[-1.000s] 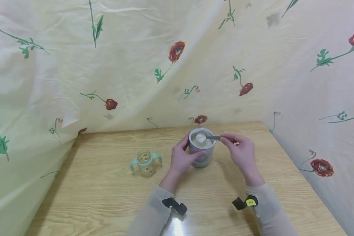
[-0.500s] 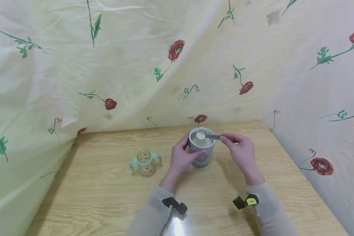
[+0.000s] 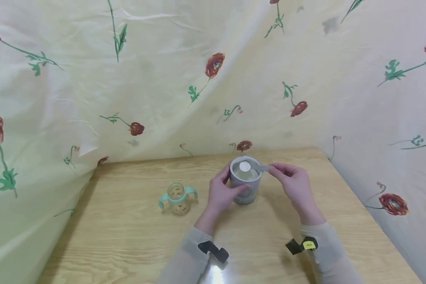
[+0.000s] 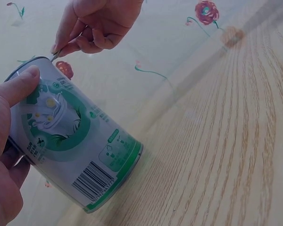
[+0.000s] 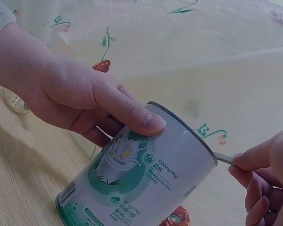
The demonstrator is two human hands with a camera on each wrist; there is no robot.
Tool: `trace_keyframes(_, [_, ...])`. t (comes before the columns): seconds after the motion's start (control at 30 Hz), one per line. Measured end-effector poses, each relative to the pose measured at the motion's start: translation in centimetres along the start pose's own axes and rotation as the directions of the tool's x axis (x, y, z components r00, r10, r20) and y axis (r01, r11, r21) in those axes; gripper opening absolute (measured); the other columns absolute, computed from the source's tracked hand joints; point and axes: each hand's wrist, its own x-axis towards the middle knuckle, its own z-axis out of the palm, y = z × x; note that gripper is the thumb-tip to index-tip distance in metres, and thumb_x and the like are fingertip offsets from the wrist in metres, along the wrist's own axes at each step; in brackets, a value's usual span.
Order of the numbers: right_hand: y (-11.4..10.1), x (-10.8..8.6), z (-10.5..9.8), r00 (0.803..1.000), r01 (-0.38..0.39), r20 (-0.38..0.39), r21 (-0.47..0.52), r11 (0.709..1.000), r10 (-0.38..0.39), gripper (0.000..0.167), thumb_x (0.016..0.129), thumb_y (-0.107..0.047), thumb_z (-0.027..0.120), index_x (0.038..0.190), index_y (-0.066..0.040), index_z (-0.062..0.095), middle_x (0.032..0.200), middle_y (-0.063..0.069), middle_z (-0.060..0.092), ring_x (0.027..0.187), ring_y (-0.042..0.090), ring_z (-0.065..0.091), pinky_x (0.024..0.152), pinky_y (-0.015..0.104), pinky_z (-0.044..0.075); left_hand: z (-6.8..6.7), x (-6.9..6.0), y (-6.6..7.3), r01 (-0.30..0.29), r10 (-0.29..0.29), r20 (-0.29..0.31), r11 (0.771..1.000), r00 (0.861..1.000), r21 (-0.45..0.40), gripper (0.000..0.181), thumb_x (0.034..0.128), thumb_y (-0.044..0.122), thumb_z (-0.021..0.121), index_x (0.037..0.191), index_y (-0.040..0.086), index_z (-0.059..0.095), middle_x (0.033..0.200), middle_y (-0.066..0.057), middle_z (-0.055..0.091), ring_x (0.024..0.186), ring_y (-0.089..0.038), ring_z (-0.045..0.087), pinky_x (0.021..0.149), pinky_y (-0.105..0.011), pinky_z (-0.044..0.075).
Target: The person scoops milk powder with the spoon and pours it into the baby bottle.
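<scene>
A milk powder can (image 3: 254, 188), white and green with a barcode on its side, stands without a lid on the table. My left hand (image 3: 221, 192) grips it from the left, thumb across the front and fingers behind. In the head view a measuring scoop (image 3: 260, 168) lies over the can's mouth, its bowl holding white powder with a flat-looking top. My right hand (image 3: 294, 185) pinches the end of the scoop's handle between thumb and fingers. The left wrist view shows the can's printed side (image 4: 66, 117); in the right wrist view the scoop's bowl is hidden inside the rim.
A clear baby bottle (image 3: 178, 206) with turquoise handles stands open-topped on the wooden table (image 3: 127, 236), left of the can. A flowered cloth (image 3: 170, 79) hangs behind the table and along both sides.
The powder in the scoop has gone from a heap to a flat top. The scoop has shifted slightly within the can's mouth. My left hand stays on the can; the head view has shifted slightly.
</scene>
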Motion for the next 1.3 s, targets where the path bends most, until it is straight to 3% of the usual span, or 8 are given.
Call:
trace_keyframes(0.33, [0.0,-0.1,-0.4,0.997,-0.069,0.047,0.012,0.998,0.069,0.05,0.099,-0.038,0.08,0.132,-0.001,0.074,0.111,-0.007,0.079,0.103,0.006,0.067,0.095,0.027,0.048,0.1,-0.3,-0.1,-0.012,0.012,-0.003,1.0,1.0,0.015,0.092,0.0773,0.018,0.099,0.157,0.012,0.054,0.155,-0.002,0.058,0.143,-0.02,0.054,0.119,-0.035,0.043])
trace_keyframes(0.7, [-0.2,0.1,-0.6,0.994,-0.084,0.073,-0.014,0.996,0.085,0.052,0.1,-0.042,0.078,0.135,-0.004,0.074,0.113,-0.006,0.078,0.104,0.01,0.065,0.095,0.033,0.047,0.0,-0.1,-0.2,0.002,-0.002,-0.007,1.0,1.0,0.023,0.092,0.0769,0.02,0.099,0.157,0.016,0.055,0.155,0.003,0.059,0.143,-0.017,0.054,0.118,-0.034,0.044])
trace_keyframes(0.97, [-0.2,0.3,-0.8,0.993,-0.078,0.089,-0.007,0.997,0.078,0.05,0.102,-0.04,0.076,0.135,-0.003,0.073,0.103,-0.013,0.079,0.096,0.012,0.063,0.083,0.028,0.05,-0.2,0.1,0.0,-0.021,0.021,0.003,0.999,1.0,0.033,0.092,0.0785,0.019,0.098,0.158,0.012,0.053,0.154,0.001,0.059,0.143,-0.018,0.054,0.119,-0.035,0.044])
trace_keyframes(1.3, [0.2,0.5,-1.1,0.987,-0.085,0.132,-0.029,0.996,0.088,0.051,0.104,-0.042,0.072,0.138,-0.004,0.071,0.107,-0.013,0.079,0.1,0.014,0.062,0.086,0.031,0.052,-0.1,-0.2,0.0,0.004,-0.004,-0.007,0.999,1.0,0.052,0.093,0.0778,0.021,0.099,0.159,0.014,0.053,0.155,0.002,0.058,0.143,-0.019,0.054,0.118,-0.036,0.044])
